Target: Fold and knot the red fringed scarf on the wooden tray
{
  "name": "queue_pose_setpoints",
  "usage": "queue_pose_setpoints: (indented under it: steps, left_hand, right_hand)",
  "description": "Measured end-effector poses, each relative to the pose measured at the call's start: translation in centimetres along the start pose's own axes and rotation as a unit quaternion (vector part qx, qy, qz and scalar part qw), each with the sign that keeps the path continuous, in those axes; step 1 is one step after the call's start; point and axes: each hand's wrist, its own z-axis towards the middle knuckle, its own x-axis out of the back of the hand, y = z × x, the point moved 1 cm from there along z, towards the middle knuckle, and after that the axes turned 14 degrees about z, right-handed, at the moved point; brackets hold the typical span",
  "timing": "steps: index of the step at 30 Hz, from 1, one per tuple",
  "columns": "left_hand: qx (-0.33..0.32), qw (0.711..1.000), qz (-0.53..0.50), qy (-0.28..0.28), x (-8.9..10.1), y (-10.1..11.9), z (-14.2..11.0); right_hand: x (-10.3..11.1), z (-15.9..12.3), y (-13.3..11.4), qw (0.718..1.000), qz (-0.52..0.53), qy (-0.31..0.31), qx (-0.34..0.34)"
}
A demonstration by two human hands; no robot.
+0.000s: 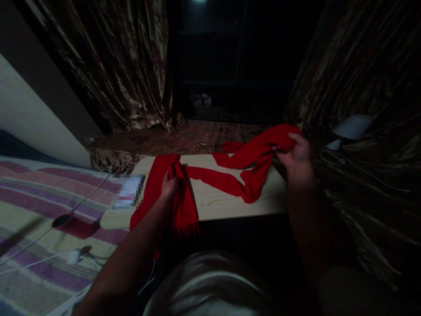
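Observation:
A long red scarf (226, 181) with a fringed end lies loosely across a pale wooden table (213, 206). My left hand (169, 184) is closed on the scarf near its fringed end, at the left part of the table. That end hangs over the near edge. On the right, my right hand (297, 151) grips another stretch of the scarf and holds it raised above the table's far right corner. Between the two hands the cloth runs in a slack, twisted bend over the wood. Fingers of both hands are partly hidden by the cloth.
A blurred-out white item (129, 191) lies at the table's left end. Left is a bed with a striped cover (36, 193), a red cylindrical object (77, 226), a white plug (74, 256) and cables. A white lamp (353, 126) stands right; patterned curtains (138, 66) hang behind.

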Motion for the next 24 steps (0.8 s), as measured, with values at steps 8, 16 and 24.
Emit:
queue_pose_setpoints:
  steps: [8,16,24]
  left_hand:
    - [0.005,1.000,0.006,-0.008,-0.1,-0.7,0.5]
    - [0.013,0.999,0.035,-0.002,0.1,0.0,0.0]
    - [0.020,0.999,0.039,-0.002,0.0,0.0,0.2]
  right_hand:
    - [-8.7,0.2,6.6,0.957,-0.282,-0.058,-0.040]
    - [-15.7,-0.2,8.4,0.918,-0.310,-0.248,0.010]
    - [-13.8,0.9,6.7,0.972,-0.025,-0.212,-0.095]
